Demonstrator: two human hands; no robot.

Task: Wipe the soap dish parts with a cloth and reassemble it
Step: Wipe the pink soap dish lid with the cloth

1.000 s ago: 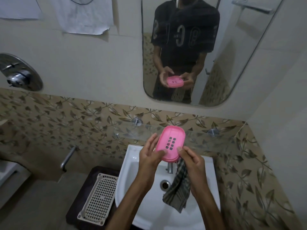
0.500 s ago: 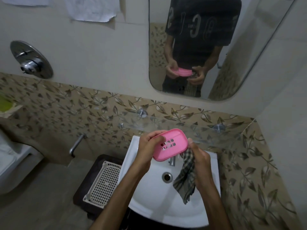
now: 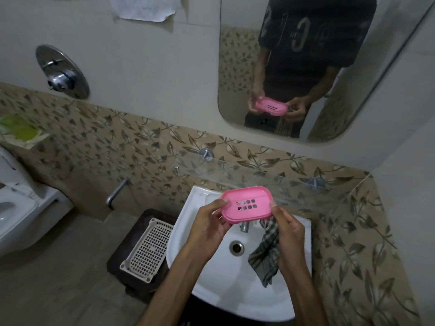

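You hold the pink soap dish [image 3: 247, 205] in both hands above the white sink [image 3: 226, 285].

Your left hand [image 3: 207, 228] grips the dish's left end, its fingers [image 3: 217, 203] curled round the rim with the thumb on the near edge. Your right hand [image 3: 288, 229] pinches the right end with the thumb up on the rim, and the same hand clutches the checked cloth [image 3: 266, 252], which hangs down from the palm over the basin. The dish lies nearly flat, tipped a little toward you, its drain slots facing up, just above the tap [image 3: 244, 226]. Left of the sink, a cream perforated tray [image 3: 148, 250] rests on a dark stool [image 3: 127, 243]. The mirror [image 3: 237, 67] on the wall reflects your hands and the dish.
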